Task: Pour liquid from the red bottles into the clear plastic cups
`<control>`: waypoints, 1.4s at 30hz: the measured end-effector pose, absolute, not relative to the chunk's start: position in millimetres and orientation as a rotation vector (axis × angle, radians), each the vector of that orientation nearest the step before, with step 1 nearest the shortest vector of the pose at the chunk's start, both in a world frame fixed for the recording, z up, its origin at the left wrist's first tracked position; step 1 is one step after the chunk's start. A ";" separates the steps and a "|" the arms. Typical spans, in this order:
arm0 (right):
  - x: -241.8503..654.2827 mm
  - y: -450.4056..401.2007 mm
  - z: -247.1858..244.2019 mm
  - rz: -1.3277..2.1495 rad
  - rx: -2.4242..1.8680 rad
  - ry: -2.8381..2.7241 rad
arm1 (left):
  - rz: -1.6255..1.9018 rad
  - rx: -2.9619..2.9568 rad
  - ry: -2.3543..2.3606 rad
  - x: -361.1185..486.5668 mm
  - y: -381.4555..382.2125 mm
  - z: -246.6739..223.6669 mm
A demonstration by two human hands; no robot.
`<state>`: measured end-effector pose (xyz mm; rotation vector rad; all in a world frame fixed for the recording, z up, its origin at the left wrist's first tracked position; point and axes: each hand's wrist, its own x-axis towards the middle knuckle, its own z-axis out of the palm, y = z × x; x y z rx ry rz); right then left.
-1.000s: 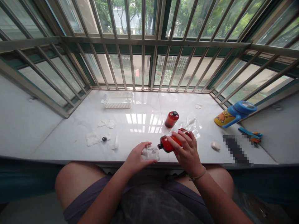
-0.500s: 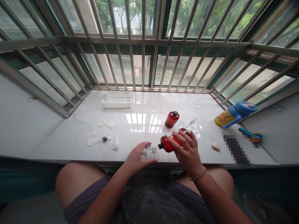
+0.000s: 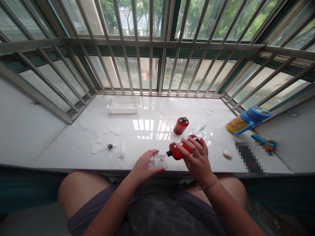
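My left hand (image 3: 147,165) is closed round a small clear container (image 3: 158,160) near the counter's front edge. In my right hand (image 3: 196,157) a red bottle (image 3: 176,151) lies tilted on its side, its black neck pointing left and down at the clear container's opening. A thin clear stream shows between neck and container. Behind it a second red bottle (image 3: 181,126) with a black cap stands upright. A black round cap (image 3: 110,146) rests on a white crumpled tissue (image 3: 97,146) to the left, with a small clear piece (image 3: 122,150) beside it.
A white perforated basket (image 3: 124,109) sits at the back left. Clear plastic wrapping (image 3: 201,128) lies behind my right hand. Farther right are a blue and yellow flask (image 3: 246,120), a pale soap-like piece (image 3: 227,153), a blurred dark object (image 3: 249,158) and blue-orange tools (image 3: 267,142). Window bars close off the back.
Both hands hold almost the same positions. The stream between the red bottle's neck and the clear container looks slightly different.
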<state>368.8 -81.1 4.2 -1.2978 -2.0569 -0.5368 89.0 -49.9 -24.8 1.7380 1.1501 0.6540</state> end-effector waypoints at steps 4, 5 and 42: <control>369.7 -80.8 2.8 -0.553 -1.301 -2.059 | 0.664 1.743 1.148 88.4 -49.9 -25.0; 370.0 -80.8 2.4 -0.557 -1.303 -2.060 | 0.666 1.744 1.149 88.3 -49.8 -25.2; 371.0 -80.0 6.5 -0.595 -1.299 -2.063 | 0.702 1.775 1.150 93.2 -46.9 -14.2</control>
